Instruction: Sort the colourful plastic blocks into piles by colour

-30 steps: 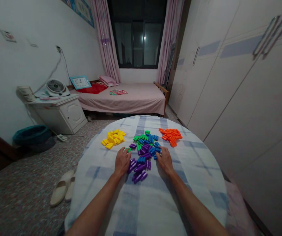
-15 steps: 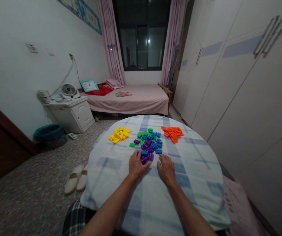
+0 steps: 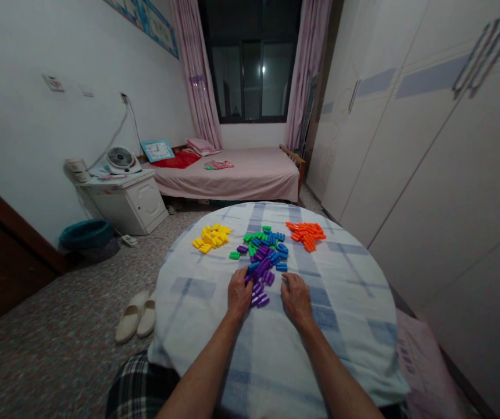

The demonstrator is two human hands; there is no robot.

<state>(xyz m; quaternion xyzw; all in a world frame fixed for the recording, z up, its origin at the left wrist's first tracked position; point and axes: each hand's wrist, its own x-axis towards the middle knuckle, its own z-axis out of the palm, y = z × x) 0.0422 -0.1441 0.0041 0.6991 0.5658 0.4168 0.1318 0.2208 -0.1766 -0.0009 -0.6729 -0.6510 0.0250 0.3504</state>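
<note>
A round table (image 3: 341,326) under a blue-and-white checked cloth carries small plastic pieces in colour groups. A mixed pile of purple, blue and green pieces (image 3: 264,256) lies in the middle. Yellow pieces (image 3: 210,237) lie to its left, orange pieces (image 3: 306,234) to its right. My left hand (image 3: 239,294) rests palm down on the cloth, fingers touching the purple pieces (image 3: 259,297) at the pile's near end. My right hand (image 3: 297,298) lies flat just right of them, fingers apart. Neither hand grips anything.
White wardrobe doors (image 3: 428,145) line the right side. A bed with pink cover (image 3: 250,174) stands under the window. A white cabinet with a small fan (image 3: 121,198), a teal basin (image 3: 85,234) and a pair of slippers (image 3: 136,317) are at the left.
Both hands have drawn back toward me, dragging several purple pieces out of the mixed pile. The camera view shifted back and to the right.
</note>
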